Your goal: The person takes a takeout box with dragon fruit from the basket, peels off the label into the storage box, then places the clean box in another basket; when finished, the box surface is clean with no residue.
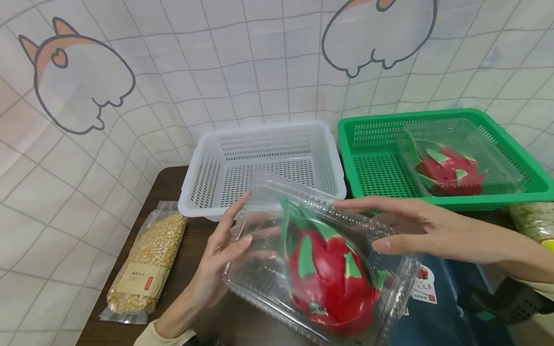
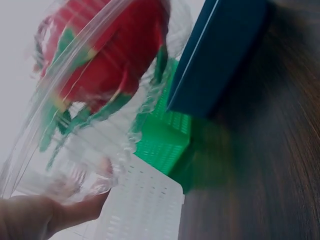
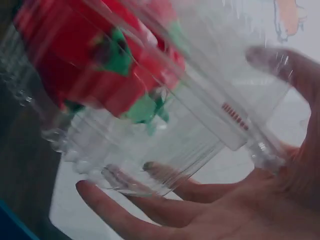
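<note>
A clear plastic clamshell box (image 1: 259, 278) with a red, green-tipped dragon fruit (image 1: 331, 274) inside is held up tilted in front of the white basket. My left hand (image 1: 212, 266) grips its left side, thumb on the near face and fingers seen through the plastic. On the right side, my right hand (image 1: 433, 233) holds the box between thumb and fingers. In the right wrist view, the right fingers (image 3: 195, 205) spread along one face of the box, with the thumb on the opposite side. The left wrist view shows the left hand (image 2: 55, 212) at the box's edge.
A white basket (image 1: 190, 192) stands at the back. Beside it, a green basket (image 1: 376, 178) holds another boxed dragon fruit (image 1: 454, 168). A bag of yellow kernels (image 1: 147, 264) lies at left. At right are a dark blue box (image 1: 446, 312) and a partly seen package (image 1: 532, 218).
</note>
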A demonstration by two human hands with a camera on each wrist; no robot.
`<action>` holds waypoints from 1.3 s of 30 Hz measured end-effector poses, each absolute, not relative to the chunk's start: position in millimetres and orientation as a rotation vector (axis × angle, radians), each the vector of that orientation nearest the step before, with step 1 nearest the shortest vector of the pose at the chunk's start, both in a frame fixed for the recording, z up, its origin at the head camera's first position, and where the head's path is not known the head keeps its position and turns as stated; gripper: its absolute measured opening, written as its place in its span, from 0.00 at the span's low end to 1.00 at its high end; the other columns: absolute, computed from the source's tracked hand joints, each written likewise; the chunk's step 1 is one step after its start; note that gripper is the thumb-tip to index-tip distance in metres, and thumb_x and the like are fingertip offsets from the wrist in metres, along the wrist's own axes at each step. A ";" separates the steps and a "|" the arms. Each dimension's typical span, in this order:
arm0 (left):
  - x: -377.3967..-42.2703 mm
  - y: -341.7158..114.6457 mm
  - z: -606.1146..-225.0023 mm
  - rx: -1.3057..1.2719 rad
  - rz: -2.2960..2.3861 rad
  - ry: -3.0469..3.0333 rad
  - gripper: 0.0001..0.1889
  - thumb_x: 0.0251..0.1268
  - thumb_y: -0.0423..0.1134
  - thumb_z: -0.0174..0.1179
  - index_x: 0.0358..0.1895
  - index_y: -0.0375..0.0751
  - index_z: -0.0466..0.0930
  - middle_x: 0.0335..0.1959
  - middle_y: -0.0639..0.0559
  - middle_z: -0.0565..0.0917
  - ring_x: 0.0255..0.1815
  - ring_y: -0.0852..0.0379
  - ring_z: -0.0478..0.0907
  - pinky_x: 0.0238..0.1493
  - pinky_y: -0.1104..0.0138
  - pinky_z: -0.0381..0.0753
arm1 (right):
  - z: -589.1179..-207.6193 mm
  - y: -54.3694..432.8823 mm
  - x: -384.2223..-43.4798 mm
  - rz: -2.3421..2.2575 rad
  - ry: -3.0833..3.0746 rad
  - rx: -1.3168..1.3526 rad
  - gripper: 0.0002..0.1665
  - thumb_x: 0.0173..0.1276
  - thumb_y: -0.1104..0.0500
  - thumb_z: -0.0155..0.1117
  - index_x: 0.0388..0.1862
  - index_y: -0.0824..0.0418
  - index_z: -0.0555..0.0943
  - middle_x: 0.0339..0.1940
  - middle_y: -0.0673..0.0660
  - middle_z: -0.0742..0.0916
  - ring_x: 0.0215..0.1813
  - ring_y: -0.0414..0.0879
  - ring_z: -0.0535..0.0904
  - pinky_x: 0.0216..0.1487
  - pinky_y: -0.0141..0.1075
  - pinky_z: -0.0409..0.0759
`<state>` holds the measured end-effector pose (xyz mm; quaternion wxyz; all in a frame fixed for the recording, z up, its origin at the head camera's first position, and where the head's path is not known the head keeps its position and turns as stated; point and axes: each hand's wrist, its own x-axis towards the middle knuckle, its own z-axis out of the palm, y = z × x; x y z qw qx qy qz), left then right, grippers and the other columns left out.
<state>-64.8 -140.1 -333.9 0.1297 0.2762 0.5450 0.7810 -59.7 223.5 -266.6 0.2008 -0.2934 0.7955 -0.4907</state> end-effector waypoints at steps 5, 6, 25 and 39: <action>-68.7 -132.1 -334.6 0.818 2.183 1.582 0.38 0.77 0.25 0.43 0.86 0.52 0.50 0.70 0.31 0.70 0.68 0.42 0.78 0.57 0.45 0.84 | -284.7 215.9 -61.3 -1.464 2.014 -0.845 0.46 0.74 0.56 0.64 0.86 0.42 0.56 0.85 0.54 0.63 0.75 0.64 0.69 0.55 0.49 0.87; -69.4 -130.7 -334.1 0.824 2.169 1.594 0.37 0.77 0.25 0.44 0.86 0.51 0.51 0.71 0.30 0.69 0.68 0.41 0.78 0.57 0.44 0.84 | -287.3 214.8 -60.3 -1.480 1.985 -0.831 0.47 0.74 0.56 0.64 0.87 0.42 0.54 0.86 0.55 0.61 0.74 0.64 0.71 0.54 0.49 0.87; -90.3 -101.9 -315.4 0.769 1.789 1.870 0.35 0.81 0.40 0.50 0.86 0.60 0.52 0.77 0.38 0.68 0.68 0.39 0.77 0.59 0.47 0.83 | -297.7 237.9 -58.5 -1.508 2.154 -0.613 0.40 0.81 0.56 0.53 0.86 0.36 0.55 0.83 0.59 0.66 0.73 0.64 0.71 0.45 0.49 0.88; -89.7 -90.5 -329.7 0.834 1.784 2.115 0.27 0.86 0.43 0.45 0.82 0.50 0.57 0.69 0.39 0.70 0.67 0.44 0.77 0.56 0.54 0.86 | -306.0 342.1 -81.8 -1.750 2.374 -0.286 0.37 0.88 0.57 0.36 0.87 0.33 0.42 0.83 0.57 0.61 0.62 0.36 0.77 0.43 0.40 0.86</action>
